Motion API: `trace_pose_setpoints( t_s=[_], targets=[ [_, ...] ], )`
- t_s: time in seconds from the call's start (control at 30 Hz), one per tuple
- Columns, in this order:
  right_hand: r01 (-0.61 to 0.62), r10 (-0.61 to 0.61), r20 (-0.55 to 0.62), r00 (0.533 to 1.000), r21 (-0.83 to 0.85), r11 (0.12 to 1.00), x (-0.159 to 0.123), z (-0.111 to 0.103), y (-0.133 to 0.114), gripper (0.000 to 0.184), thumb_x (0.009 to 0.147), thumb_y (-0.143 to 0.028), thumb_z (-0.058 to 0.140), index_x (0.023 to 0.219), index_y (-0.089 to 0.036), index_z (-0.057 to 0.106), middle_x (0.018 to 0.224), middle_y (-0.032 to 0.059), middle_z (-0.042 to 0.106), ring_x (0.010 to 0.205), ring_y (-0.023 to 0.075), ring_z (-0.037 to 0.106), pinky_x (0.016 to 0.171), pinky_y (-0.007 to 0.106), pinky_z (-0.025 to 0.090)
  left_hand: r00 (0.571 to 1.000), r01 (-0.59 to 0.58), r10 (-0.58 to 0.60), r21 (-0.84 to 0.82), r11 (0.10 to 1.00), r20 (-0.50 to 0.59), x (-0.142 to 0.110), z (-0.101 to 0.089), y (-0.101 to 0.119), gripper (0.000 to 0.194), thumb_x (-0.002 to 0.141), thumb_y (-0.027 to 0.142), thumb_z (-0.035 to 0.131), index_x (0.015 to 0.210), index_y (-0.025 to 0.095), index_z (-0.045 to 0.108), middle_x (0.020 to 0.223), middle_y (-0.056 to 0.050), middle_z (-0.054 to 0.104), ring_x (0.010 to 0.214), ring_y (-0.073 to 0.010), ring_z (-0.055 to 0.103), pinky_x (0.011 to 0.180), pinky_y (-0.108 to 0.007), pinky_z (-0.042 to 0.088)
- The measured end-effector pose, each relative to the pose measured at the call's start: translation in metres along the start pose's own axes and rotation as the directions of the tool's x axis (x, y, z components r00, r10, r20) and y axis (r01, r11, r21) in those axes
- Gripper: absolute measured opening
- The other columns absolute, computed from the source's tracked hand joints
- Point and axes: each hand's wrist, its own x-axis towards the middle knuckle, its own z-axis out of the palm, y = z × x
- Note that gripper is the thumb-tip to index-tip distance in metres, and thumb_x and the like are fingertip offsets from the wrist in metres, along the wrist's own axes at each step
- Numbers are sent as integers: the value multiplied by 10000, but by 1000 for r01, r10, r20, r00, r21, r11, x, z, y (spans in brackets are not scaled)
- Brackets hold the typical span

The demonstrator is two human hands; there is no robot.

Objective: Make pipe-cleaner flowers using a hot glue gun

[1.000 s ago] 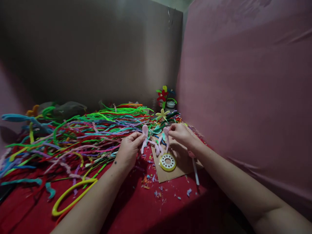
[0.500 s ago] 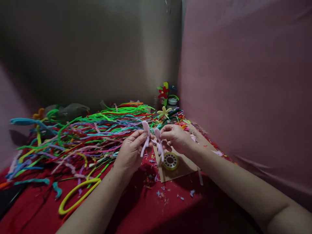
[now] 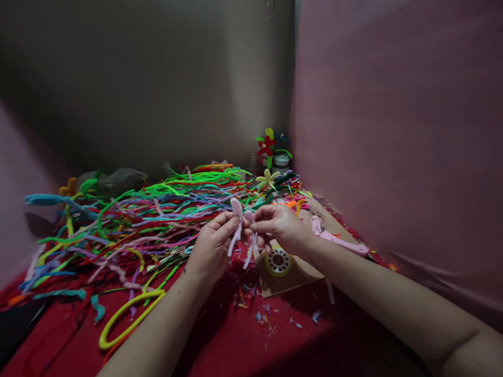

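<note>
My left hand [image 3: 214, 243] pinches a pale pink pipe-cleaner petal [image 3: 237, 208], its loop upright and its stem ends hanging down. Close on its right, my right hand [image 3: 281, 228] grips a second pale pink pipe-cleaner petal [image 3: 250, 215] between thumb and fingers, with a tail dangling below. The two hands nearly meet; whether the petals touch is hidden by the fingertips. Under my right hand, a roll of tape [image 3: 278, 262] lies on a sheet of cardboard [image 3: 271, 285].
A heap of colourful pipe cleaners [image 3: 157, 220] spreads over the red cloth [image 3: 236, 351] to the left. A pink glue gun [image 3: 340, 241] lies right of my forearm. Finished flowers [image 3: 266, 145] and a jar [image 3: 281, 161] stand at the back. A yellow coil [image 3: 129, 319] lies at front left.
My right hand has brought its petal nearer the left one and lower. The view has shifted slightly, and the pink glue gun now shows beyond my right forearm.
</note>
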Motion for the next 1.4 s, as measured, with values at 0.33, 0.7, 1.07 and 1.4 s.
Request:
trace_pose_setpoints(
  t_s=[0.33, 0.7, 1.07, 1.4],
  targets=[
    [168, -159, -210, 965, 25, 985, 2, 3, -11, 198, 638, -256, 712, 712, -154, 559, 503, -51, 553, 345, 66, 475, 266, 152, 322, 964, -159, 240, 473, 866, -115, -9, 3, 6, 164, 728, 288, 642, 644, 162, 577, 542, 53, 486, 483, -61, 379, 470, -172, 320],
    [234, -227, -206, 952, 9, 972, -7, 8, -9, 219, 679, -253, 695, 805, -184, 530, 494, -70, 557, 321, 68, 474, 271, 151, 355, 939, -162, 321, 666, 728, -123, -14, 4, -3, 172, 717, 353, 628, 702, 184, 599, 535, 40, 496, 473, -93, 392, 440, -204, 308],
    [246, -252, -186, 950, -55, 968, -9, 9, -7, 139, 710, -203, 632, 801, -192, 528, 501, -68, 557, 325, 63, 462, 281, 156, 366, 935, -164, 329, 660, 733, -132, -14, 7, -2, 156, 704, 333, 638, 666, 185, 605, 497, 45, 486, 423, -84, 359, 400, -206, 271],
    [245, -258, -186, 948, -88, 966, -9, 11, -7, 128, 710, -176, 606, 792, -197, 510, 499, -69, 550, 330, 67, 464, 275, 165, 365, 938, -173, 328, 668, 724, -113, -14, 6, -2, 144, 716, 309, 623, 650, 186, 589, 493, 44, 487, 420, -83, 368, 401, -203, 282]
  ],
)
